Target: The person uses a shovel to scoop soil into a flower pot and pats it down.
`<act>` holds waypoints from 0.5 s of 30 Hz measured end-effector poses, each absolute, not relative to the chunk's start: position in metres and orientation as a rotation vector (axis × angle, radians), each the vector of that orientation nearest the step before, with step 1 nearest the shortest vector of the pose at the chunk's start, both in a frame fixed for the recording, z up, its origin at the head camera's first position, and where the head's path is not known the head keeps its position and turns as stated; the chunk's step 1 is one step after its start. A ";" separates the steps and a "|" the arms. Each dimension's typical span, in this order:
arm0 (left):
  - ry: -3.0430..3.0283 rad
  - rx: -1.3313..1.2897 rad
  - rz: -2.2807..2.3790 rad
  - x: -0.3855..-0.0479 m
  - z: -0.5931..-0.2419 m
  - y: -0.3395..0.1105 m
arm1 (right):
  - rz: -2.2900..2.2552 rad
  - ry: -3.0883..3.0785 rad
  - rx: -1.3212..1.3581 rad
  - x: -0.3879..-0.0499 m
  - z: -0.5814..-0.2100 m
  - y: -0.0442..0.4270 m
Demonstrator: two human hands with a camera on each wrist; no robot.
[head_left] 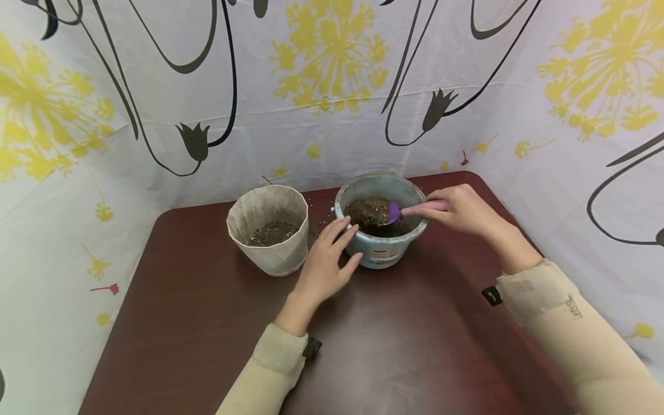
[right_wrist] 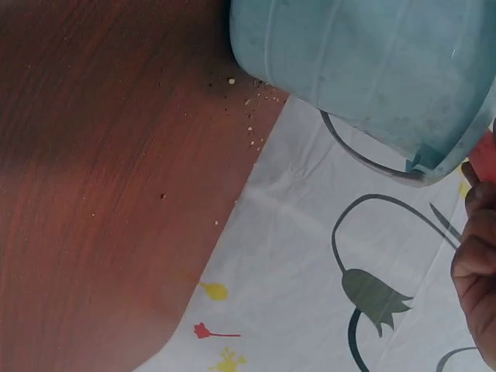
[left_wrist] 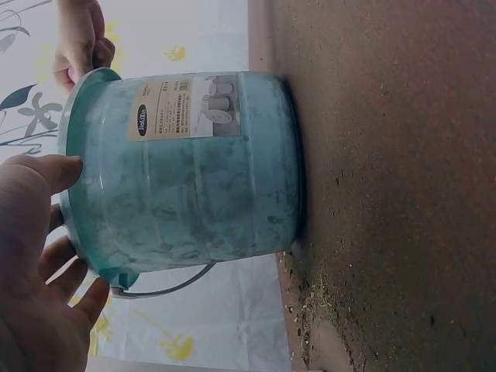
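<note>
My right hand (head_left: pixel 461 210) grips the pink handle of a small trowel (head_left: pixel 427 207). Its purple blade lies in the dark soil (head_left: pixel 369 212) inside a blue-green bucket (head_left: pixel 381 253); the blade's tip is hidden. My left hand (head_left: pixel 324 259) is at the bucket's near left rim, fingers spread. In the left wrist view the thumb and fingers of the left hand (left_wrist: pixel 46 256) rest along the rim, apart from each other. Only part of the right hand (right_wrist: pixel 479 263) shows in the right wrist view, beside the bucket (right_wrist: pixel 349 62).
A whitish plant pot (head_left: pixel 280 256) with some soil in its bottom stands left of the bucket on the dark red table (head_left: pixel 197 323). Soil crumbs (left_wrist: pixel 318 302) lie on the table behind and beside the bucket. A patterned cloth (head_left: pixel 249 155) hangs around the table's back and sides.
</note>
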State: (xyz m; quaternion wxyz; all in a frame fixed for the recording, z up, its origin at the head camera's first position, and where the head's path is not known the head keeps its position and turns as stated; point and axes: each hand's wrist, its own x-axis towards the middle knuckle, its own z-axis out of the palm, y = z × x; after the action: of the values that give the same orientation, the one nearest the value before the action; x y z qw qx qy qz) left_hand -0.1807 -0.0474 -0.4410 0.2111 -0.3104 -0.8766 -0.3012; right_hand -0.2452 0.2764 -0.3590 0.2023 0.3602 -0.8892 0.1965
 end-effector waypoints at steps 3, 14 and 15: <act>-2.451 -0.845 -0.827 -0.180 -0.441 -0.047 | 0.545 -2.501 0.986 -0.242 -0.362 0.280; -2.483 -0.737 -0.769 -0.176 -0.436 -0.045 | 0.652 -2.499 0.791 -0.225 -0.379 0.287; -2.481 -0.730 -0.770 -0.176 -0.435 -0.045 | 0.663 -2.489 0.785 -0.225 -0.379 0.287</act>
State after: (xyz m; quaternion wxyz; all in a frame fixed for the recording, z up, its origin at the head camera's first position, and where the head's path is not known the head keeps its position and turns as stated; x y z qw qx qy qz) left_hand -0.1765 -0.0446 -0.4353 0.2196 -0.2638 -0.8970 -0.2785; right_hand -0.2246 0.2867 -0.3793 0.2223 0.2843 -0.9012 0.2401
